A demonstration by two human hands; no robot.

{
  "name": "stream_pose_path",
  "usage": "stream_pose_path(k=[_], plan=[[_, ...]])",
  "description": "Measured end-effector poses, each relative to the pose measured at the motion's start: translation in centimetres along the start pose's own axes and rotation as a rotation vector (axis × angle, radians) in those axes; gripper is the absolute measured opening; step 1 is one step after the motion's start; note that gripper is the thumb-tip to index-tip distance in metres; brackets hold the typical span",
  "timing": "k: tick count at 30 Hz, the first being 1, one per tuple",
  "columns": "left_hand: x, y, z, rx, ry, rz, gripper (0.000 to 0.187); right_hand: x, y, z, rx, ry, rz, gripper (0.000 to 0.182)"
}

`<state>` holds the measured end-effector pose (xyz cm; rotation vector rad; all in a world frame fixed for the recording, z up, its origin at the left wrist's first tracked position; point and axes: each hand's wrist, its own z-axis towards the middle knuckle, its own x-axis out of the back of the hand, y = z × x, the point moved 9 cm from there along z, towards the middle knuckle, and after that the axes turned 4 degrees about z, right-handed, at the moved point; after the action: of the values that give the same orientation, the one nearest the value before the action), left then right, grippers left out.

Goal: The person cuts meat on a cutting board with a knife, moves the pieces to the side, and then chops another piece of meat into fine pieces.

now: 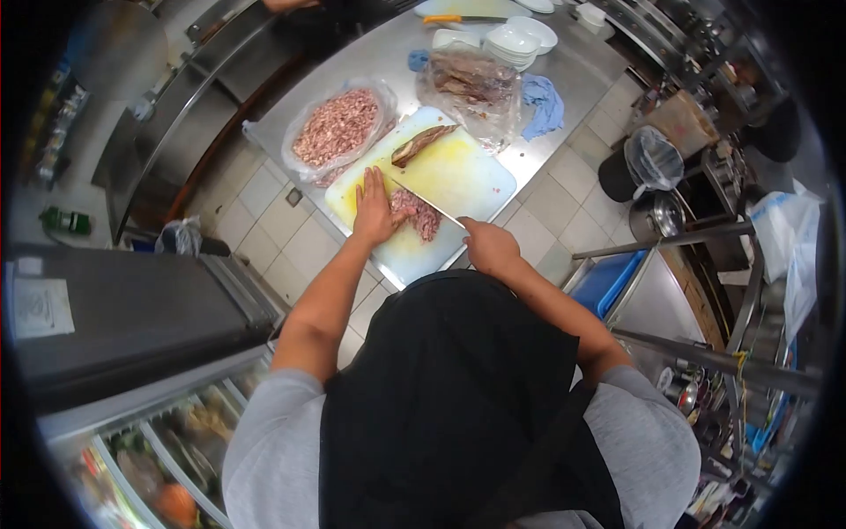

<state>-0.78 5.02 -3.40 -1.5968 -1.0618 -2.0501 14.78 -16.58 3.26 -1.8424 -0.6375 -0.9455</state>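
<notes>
My right hand (pixel 491 247) grips the handle of a knife (pixel 425 202), whose blade runs up and left across the cutting board (pixel 483 167). Beside the blade lies a heap of chopped meat (pixel 418 217). My left hand (pixel 374 212) is flat on the left part of the board, fingers stretched out and thumb towards the chopped meat. Farther up the board rests a long uncut strip of meat (pixel 425 145). A plastic-lined container of chopped meat (pixel 335 127) stands left of the board.
Behind the board sits a plastic bag with dark meat strips (pixel 476 81), near a blue cloth (pixel 542 106) and stacked white bowls (pixel 511 42). A yellow-handled knife (pixel 463 18) lies at the far end. A lined bin (pixel 652 160) stands right of the steel table (pixel 577 70).
</notes>
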Motion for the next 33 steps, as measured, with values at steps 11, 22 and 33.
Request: stream_pose_path(k=[11, 22, 33], plan=[[1.5, 6.1, -3.7, -0.422, -0.107, -0.253, 0.118, -6.1, 11.1, -6.2, -0.54, 0.162, 1.222, 0.02], [1.0, 6.3, -4.3, -0.091, 0.228, -0.271, 0.077, -12.4, -1.4, -1.3, -0.494, -0.192, 1.225, 0.037], [10.0, 2.1, -0.5, -0.016, 0.651, -0.492, 0.053, -7.3, -8.8, 5.2, -0.277, -0.314, 1.136, 0.039]])
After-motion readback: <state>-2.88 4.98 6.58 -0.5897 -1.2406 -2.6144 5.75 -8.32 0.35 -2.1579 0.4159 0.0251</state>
